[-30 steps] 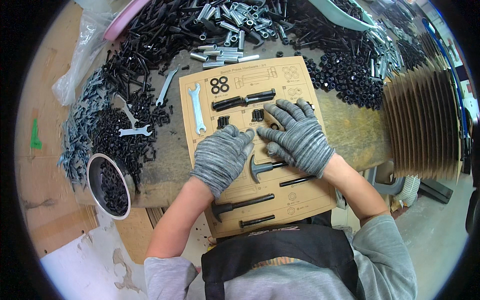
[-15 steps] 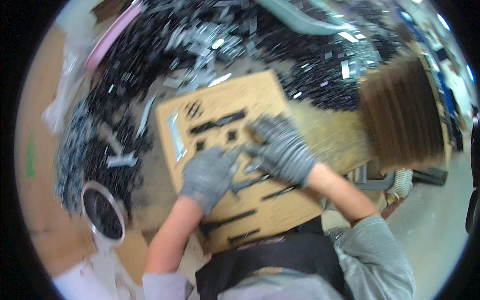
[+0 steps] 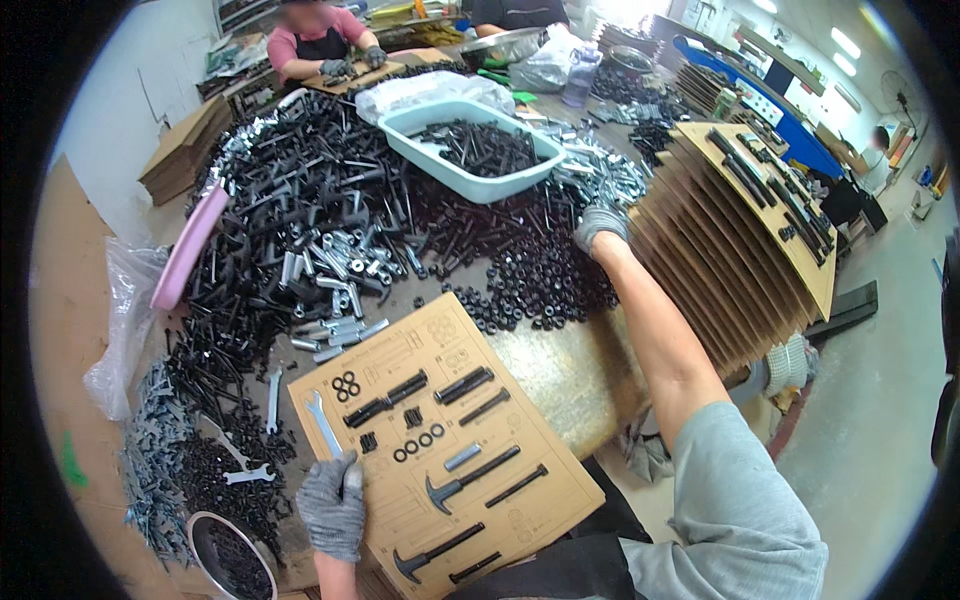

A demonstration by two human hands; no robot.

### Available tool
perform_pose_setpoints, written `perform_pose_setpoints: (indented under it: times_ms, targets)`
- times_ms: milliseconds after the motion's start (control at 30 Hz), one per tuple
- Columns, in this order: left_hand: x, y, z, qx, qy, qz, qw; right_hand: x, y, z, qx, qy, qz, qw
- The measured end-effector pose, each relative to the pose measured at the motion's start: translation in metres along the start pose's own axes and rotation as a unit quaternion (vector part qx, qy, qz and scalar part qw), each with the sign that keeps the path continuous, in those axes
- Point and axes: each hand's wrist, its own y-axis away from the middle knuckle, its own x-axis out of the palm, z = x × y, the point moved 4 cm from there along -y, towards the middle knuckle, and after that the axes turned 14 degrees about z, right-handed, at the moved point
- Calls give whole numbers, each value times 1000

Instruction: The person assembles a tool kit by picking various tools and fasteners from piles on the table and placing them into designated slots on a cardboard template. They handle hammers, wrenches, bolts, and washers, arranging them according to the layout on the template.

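Note:
A brown cardboard sheet [image 3: 560,470] lies tilted before me, with printed outlines and parts laid on it. My left hand [image 3: 332,508], in a grey glove, is closed at its left edge, thumb on top, just below a silver open-end wrench [image 3: 322,425]. On the sheet are black T-handled bolts [image 3: 475,480], black rods [image 3: 485,407], thick black tubes [image 3: 387,398], several black rings [image 3: 420,440] and a short silver sleeve [image 3: 462,457]. My right hand [image 3: 602,228], also gloved, reaches to the far right, fingers curled down at a heap of silver sleeves [image 3: 610,175]; its fingertips are hidden.
Piles of black bolts [image 3: 320,170] and black nuts [image 3: 545,280] cover the table around a pale blue bin [image 3: 470,180]. A tall cardboard stack [image 3: 700,240] stands right, a steel bowl [image 3: 232,560] lower left. Across the table, a gloved person [image 3: 320,50] handles another sheet.
My right hand has left the sheet and stretched out to the far-right heap. My left hand has shifted to the sheet's left edge. The view has tilted up, revealing the table's far side.

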Motion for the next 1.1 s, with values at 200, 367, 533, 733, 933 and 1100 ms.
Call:
perform_pose_setpoints:
  times_ms: [200, 367, 533, 733, 933, 1100]
  targets:
    - [-11, 38, 38, -60, 61, -115, 990, -20, -19, 1, -90, -123, 13, 988]
    - [-11, 71, 70, -151, 98, -133, 975, -69, 22, 77, -203, -785, 101, 576]
    - [-14, 100, 83, -163, 122, -182, 962, -110, -28, 119, -281, -32, -163, 945]
    - [-29, 137, 76, -244, 184, -175, 936, -95, -59, 165, -326, 411, -64, 849]
    - [-23, 143, 76, -230, 193, -209, 931, -96, -35, 155, -291, 507, -110, 804]
    - [-5, 157, 90, -245, 325, -240, 881, -112, -23, 100, -306, 203, -250, 896]
